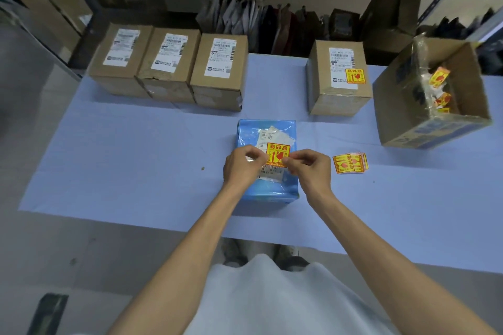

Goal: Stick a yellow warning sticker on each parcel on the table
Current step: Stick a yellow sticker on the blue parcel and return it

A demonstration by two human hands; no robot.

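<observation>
Sticker in hand: a yellow warning sticker (278,153) with red print, held low over the top of the blue parcel (275,190), above its white shipping label.
Left hand (241,164): thumb and fingertips pinch the sticker's left edge.
Right hand (310,168): thumb and fingertips pinch the sticker's lower right corner.
Contact: I cannot tell whether the sticker already touches the parcel or whether its backing is off.
Blue parcel: a plastic mailer lying flat near the middle of the table (136,160), straight in front of the person.
Finished: one cardboard box (339,95), back right, carries a yellow sticker (354,75) on the corner of its label.
Left to do: three cardboard boxes side by side at the back left, left box (119,60), middle box (168,62), right box (220,71), show white labels only.
Progress: likely one of five done, the second under way.
Supply: a small stack of stickers (349,162) lies just right of the right hand; an open carton (432,122) far right holds more.
</observation>
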